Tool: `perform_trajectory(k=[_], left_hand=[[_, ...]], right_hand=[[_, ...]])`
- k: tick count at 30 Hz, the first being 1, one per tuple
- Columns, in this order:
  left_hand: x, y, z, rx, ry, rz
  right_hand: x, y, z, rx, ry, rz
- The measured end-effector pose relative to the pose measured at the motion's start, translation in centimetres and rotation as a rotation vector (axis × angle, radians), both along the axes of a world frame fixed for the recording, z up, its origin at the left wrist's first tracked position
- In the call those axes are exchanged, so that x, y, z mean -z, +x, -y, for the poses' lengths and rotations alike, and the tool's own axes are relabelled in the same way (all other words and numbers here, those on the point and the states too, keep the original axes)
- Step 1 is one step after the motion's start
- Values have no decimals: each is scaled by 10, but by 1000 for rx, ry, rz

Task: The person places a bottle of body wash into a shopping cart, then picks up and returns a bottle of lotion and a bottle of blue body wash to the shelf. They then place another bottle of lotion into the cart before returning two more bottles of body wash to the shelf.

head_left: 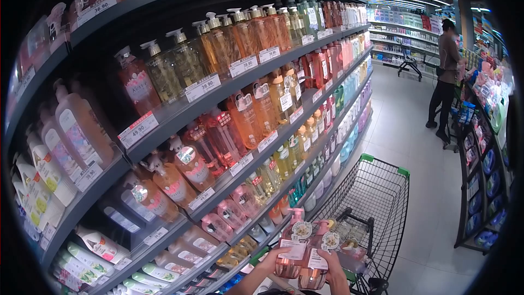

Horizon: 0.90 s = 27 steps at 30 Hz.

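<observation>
Near the bottom centre, my left hand is closed round a pink pump bottle with a pink pump head, a round sticker and a white label. Beside it, my right hand grips a second pink bottle, which also carries a white label and a round sticker. The two bottles are held side by side, labels facing me, above the near end of a shopping cart. Clear packages lie in the cart, partly hidden by my right hand and the bottles.
A tall shelf of pump bottles with price tags fills the left side. Tiled floor runs along the aisle. At the right stands a display rack. Farther off are a person and another cart.
</observation>
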State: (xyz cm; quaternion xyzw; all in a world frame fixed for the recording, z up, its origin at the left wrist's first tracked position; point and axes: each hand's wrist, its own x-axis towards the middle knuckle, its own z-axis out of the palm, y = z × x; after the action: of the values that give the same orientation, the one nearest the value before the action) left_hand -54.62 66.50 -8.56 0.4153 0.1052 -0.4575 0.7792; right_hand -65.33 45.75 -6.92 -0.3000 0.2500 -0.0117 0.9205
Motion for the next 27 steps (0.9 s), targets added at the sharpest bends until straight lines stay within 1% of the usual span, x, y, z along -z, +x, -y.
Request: perform_trajectory(k=[1,3,5,6,8,9,11,13,17,19,20,21,23,24,27], left_hand=[[0,3,4,13,-18,-26],[2,6,11,-21,28,-35],[-4,8,17,-59,-23,49],[-7,9,18,-63,-22,43],[-21,12,31,-78,12,139],[-24,14,37,-74,3,124],[-30,21,48,-101,30,192],[-33,28,58,-89,15,192],[-30,46,81,-115,1,251],[-25,60,92,-107,38,296],[-24,65,100,-126,33,338],[-18,71,106,-140,31,325],[-15,90,123,-97,77,363],[-14,97,130,-94,12,340],[-28,120,153,-75,42,250]], right_hand=[[-4,3,3,-13,1,27],[-12,8,9,-16,-30,2],[-19,15,13,-33,-38,29],[-23,18,16,-30,-46,4],[-19,28,23,-47,-70,-1],[-18,31,29,-60,-93,3],[-29,37,36,-34,-157,-13],[-28,48,46,-67,-210,-4],[-35,69,66,-59,-246,13],[-23,81,83,-98,-282,-9],[-17,88,91,-97,-251,-6],[-13,93,98,-90,-220,-3],[-11,105,113,-105,-265,-14],[-1,113,123,-75,-277,-32],[-3,131,148,-24,-289,-55]])
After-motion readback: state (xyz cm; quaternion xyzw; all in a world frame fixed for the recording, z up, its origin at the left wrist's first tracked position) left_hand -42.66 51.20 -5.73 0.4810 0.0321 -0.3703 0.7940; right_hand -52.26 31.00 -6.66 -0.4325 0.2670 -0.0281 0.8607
